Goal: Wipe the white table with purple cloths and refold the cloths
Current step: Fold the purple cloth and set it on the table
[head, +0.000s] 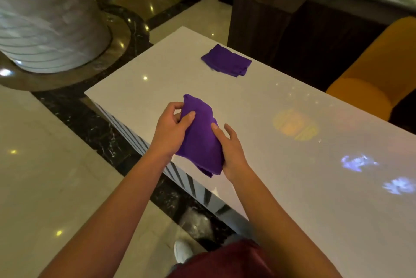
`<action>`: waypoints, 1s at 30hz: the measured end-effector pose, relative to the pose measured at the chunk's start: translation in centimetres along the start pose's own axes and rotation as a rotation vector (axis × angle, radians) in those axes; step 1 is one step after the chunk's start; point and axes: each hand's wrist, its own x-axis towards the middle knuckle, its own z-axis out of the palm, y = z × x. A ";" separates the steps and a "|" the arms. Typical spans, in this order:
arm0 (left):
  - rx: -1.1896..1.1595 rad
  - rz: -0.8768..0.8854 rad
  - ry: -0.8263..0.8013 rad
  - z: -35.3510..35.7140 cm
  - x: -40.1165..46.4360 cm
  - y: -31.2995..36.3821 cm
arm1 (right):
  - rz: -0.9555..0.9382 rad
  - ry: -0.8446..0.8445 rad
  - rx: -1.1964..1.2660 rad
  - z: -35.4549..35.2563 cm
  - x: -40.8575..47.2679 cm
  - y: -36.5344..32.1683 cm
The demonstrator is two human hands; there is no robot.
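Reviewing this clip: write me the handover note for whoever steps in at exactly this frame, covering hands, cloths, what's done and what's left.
Left hand: grips the upper part of the purple cloth in hand, thumb on top.
Right hand: holds the same cloth's right edge, fingers partly extended.
That cloth is bunched and partly folded, held over the near-left edge of the white table.
Second purple cloth lies folded flat toward the far end of the table, untouched.
Done: one cloth looks folded and set down.
Left: finish folding the held cloth and lay it down. Whether wiping is finished cannot be told from this view.
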 end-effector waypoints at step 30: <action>0.632 -0.066 -0.569 -12.5 42.5 -1.1 | -0.210 0.147 -0.480 12.6 29.2 -10.7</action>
